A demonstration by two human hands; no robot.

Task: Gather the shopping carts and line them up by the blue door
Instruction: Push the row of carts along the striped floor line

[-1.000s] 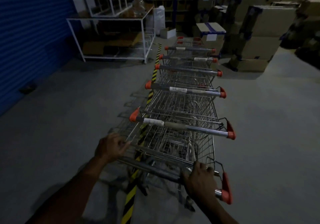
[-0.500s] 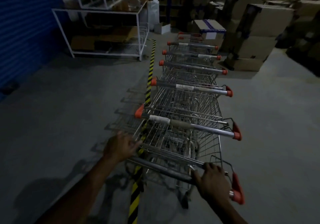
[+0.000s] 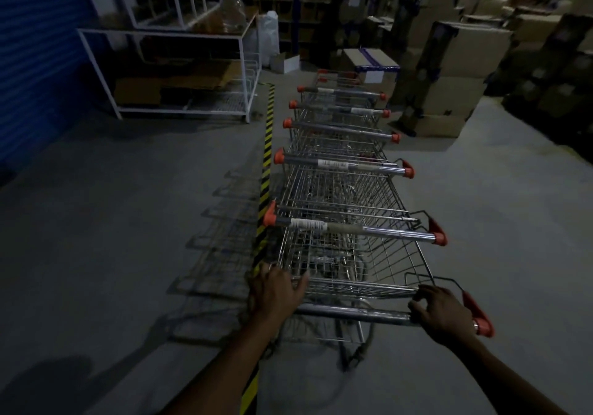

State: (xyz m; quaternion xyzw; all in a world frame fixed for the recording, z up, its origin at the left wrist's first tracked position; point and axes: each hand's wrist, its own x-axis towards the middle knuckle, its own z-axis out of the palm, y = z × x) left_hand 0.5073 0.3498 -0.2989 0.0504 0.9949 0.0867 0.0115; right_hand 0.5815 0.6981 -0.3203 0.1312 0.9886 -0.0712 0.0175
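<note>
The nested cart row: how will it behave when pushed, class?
Probably heavy to start: several wire carts are nested. The long row may snake sideways; left hand and right hand, wide apart on the rear handle, could steady it.

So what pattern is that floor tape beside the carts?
The tape has yellow-and-black diagonal stripes; the head view shows it.

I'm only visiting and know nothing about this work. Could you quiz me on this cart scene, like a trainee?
1. True or false: the right hand grips the nearest cart by its handle bar.
2. The striped floor tape runs along which side of the cart row? A left, B right, C across it.
3. Fill in: the blue door lies at the picture's ____ edge.
Key: 1 true; 2 A; 3 left.
</note>
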